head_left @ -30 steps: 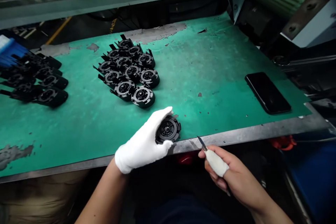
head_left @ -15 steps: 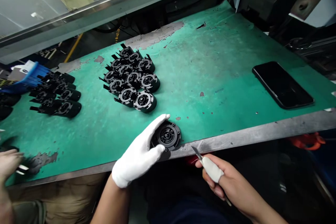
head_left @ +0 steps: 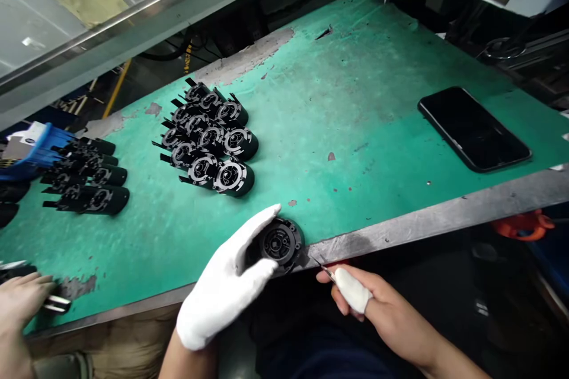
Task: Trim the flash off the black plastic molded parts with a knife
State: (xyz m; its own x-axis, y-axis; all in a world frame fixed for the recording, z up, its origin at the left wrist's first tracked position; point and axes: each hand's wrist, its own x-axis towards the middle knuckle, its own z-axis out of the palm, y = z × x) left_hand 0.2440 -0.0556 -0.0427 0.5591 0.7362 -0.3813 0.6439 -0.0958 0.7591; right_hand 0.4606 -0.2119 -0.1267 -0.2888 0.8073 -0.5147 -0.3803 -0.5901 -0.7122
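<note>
A round black plastic housing sits at the table's near edge, its ringed face turned up. Wrapped round its left side is my left hand, in a white glove, thumb in front and fingers behind. Just to the right, my right hand grips a small knife, its thin blade pointing at the housing but apart from it. A white cover is on the right thumb; the knife's handle is mostly hidden in the fist. Beyond the left hand stands a cluster of similar black housings.
The green table has a worn metal edge. A black phone lies at right. A second group of black housings and a blue basket are at left. Another person's hand holds a dark part at lower left.
The view has shifted a little. My left hand keeps the housing, whose face now tilts slightly differently. The knife in my right hand has turned and its blade looks thinner.
</note>
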